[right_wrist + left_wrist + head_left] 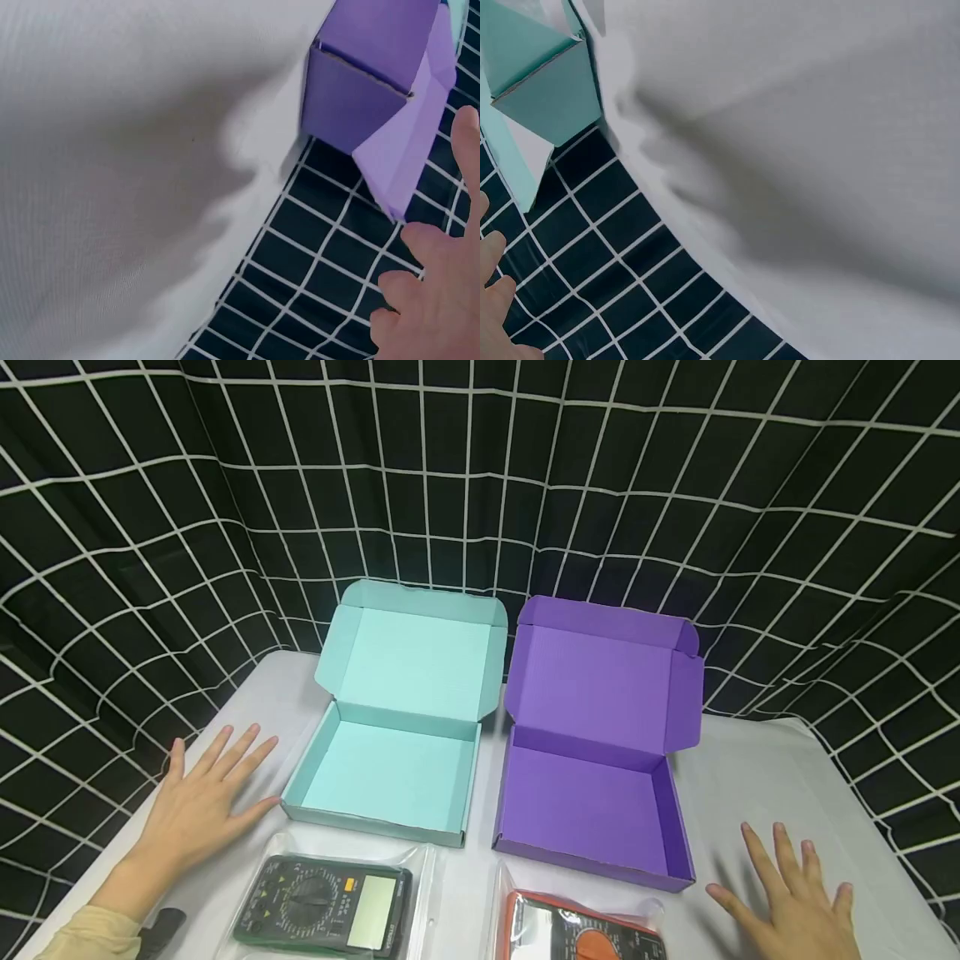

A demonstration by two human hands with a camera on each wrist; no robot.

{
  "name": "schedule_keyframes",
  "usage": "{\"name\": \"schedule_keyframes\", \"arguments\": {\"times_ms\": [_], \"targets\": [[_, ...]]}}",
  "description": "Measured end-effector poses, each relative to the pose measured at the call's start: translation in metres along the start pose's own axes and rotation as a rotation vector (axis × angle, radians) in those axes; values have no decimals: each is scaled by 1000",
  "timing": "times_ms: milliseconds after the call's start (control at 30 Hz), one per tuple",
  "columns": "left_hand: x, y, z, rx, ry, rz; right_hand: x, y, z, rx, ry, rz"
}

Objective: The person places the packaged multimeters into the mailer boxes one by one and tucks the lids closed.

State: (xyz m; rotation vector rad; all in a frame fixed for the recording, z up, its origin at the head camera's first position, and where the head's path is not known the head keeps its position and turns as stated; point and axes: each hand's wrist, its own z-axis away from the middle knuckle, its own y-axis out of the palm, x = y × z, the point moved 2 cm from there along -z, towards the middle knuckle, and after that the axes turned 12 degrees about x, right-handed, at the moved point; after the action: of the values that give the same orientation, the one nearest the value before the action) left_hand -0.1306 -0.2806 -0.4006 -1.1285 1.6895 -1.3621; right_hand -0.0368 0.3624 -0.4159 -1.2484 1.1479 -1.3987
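My left hand (197, 806) has its fingers spread and holds nothing, its thumb tip close by the front left corner of a mint green cardboard box (390, 772). My right hand (798, 906), also spread and holding nothing, is to the right of a purple cardboard box (585, 810). Both boxes have their lids raised, and no contents show inside. In front of the mint box lies a dark multimeter (322, 906) in a clear plastic bag. A red-edged multimeter (585, 931) with an orange dial lies bagged before the purple box, cut off by the lower frame edge.
A white cloth-covered table (757, 768) bears the boxes and bags. Black curtains with a white grid (465, 477) stand behind and along both sides. In the wrist views, hand shadows fall on the white cloth (840, 112).
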Motion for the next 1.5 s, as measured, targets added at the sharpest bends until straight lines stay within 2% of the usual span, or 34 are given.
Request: {"name": "schedule_keyframes", "arguments": {"times_ms": [200,400,600,733,833,933,1033,1100,1167,1267,1400,1500], "targets": [[-8,-3,-5,-14,28,58,4,-1,4,-21,-64,-70],[-27,-8,-16,-13,54,168,9,1,8,-36,-109,-145],[-51,-9,-31,-28,135,193,17,7,13,-49,-105,-183],[-64,-9,-41,-17,183,208,26,11,17,-50,-103,-218],[-72,-12,-49,32,188,272,34,14,22,-63,-124,-239],[-78,-15,-55,130,150,394,43,17,27,-92,-157,-248],[-85,-16,-63,228,107,528,52,18,32,-147,-201,-256],[-91,-16,-67,276,100,599,59,17,34,-209,-227,-270],[-100,-16,-72,306,121,645,65,15,36,-264,-255,-285],[-116,-16,-80,341,189,703,72,12,37,-326,-284,-308],[-139,-15,-90,403,286,789,76,11,39,-335,-293,-319],[-154,-12,-96,447,346,867,76,13,39,-309,-297,-313]]}}
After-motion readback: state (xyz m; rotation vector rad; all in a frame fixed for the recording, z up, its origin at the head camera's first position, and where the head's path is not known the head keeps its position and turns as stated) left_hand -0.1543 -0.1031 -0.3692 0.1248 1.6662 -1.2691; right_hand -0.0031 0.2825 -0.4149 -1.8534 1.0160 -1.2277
